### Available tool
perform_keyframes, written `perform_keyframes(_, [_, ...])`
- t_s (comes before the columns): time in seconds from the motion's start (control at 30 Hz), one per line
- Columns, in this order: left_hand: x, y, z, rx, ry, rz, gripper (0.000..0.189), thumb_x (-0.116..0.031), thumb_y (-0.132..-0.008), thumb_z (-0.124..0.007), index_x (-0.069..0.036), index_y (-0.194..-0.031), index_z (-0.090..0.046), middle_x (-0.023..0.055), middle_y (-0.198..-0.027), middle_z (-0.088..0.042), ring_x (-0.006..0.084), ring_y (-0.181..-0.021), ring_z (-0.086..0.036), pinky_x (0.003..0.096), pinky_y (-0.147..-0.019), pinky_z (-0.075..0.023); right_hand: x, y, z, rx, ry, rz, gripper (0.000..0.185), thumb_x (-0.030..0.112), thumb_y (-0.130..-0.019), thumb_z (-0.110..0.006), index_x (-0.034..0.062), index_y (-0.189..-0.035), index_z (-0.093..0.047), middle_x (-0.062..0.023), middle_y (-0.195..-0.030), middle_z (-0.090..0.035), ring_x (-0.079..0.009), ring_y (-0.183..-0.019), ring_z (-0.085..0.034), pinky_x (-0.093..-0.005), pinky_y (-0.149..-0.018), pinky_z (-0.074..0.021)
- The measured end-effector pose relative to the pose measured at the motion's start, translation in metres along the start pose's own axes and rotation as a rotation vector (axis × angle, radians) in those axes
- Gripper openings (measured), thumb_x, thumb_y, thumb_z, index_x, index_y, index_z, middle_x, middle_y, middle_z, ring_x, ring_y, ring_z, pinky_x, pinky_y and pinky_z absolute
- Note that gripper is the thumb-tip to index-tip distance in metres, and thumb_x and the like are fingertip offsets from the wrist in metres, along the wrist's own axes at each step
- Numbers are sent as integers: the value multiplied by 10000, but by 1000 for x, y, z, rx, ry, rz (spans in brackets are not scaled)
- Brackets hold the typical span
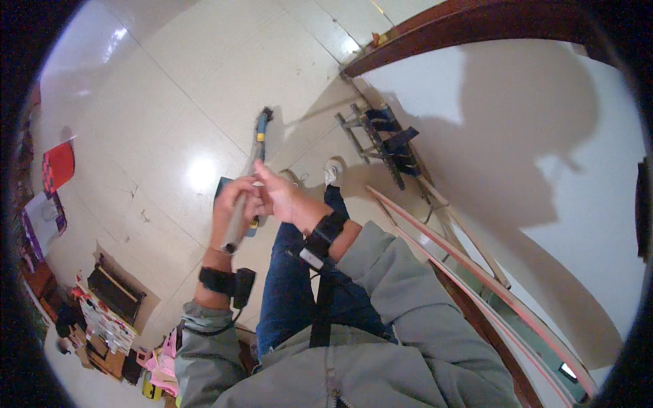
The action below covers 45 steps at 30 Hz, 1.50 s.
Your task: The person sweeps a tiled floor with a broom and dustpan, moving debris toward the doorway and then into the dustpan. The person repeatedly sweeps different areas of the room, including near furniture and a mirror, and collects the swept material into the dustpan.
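Note:
My left hand (232, 201) is closed around a grey pole (235, 229), whose open end points towards me. Against it, at the pole, is my right hand (283, 196), thumb extended; its other fingers are blurred and partly hidden, so its grip cannot be told. Beyond the hands, a blue tool part with a yellow band (261, 130) appears low over or on the floor, and a similar blue and yellow part (252, 226) shows below them. Whether these join the pole is hidden. A teal flat-edged object (223, 185) shows behind my left hand.
Pale tiled floor (168, 132) surrounds my shoes. To the right stand a dark slatted rack (382, 137) and a long pink-edged frame (459, 260) beside a white wall (510, 153). A red item (58, 167), a dark small stool-like object (116, 295) and a pink bag (163, 370) are at left.

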State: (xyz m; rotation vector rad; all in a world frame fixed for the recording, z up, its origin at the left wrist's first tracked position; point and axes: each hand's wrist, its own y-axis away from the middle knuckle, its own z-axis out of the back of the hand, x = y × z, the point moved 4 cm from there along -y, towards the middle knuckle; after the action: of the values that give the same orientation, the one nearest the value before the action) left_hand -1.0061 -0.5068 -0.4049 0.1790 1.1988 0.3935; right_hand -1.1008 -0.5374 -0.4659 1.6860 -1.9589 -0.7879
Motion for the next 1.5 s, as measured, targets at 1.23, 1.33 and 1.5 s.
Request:
perform_keyframes(1.23, [31, 351, 123, -379, -1041, 482, 455, -163, -711, -608, -15, -1121, -475, 156, -1147, -501, 321, -1114, -422, 414, -932, -322, -31, 172, 139, -506, 784, 105, 257, 35, -733, -497, 16, -978, -422, -32, -543, -435, -120, -431, -442, -256, -371, -366])
perform_keyframes(1.33, [-23, 377, 138, -549, -1109, 373, 394, -146, -718, -601, -15, -1079, -510, 158, -1105, -526, 321, -1081, -447, 418, -915, -336, -45, 186, 144, -563, 675, 97, 139, 37, -735, -497, 39, -849, -417, -34, -550, -435, -124, -441, -443, -252, -374, -360])
perform_keyframes(1.5, [-41, 439, 158, -656, -951, 428, 356, -142, -731, -604, -16, -1055, -529, 163, -1030, -555, 312, -990, -501, 397, -855, -387, -58, 195, 170, -421, 77, -162, 85, 68, -788, -453, 61, -711, -419, -48, -598, -448, -123, -510, -459, -260, -439, -382])
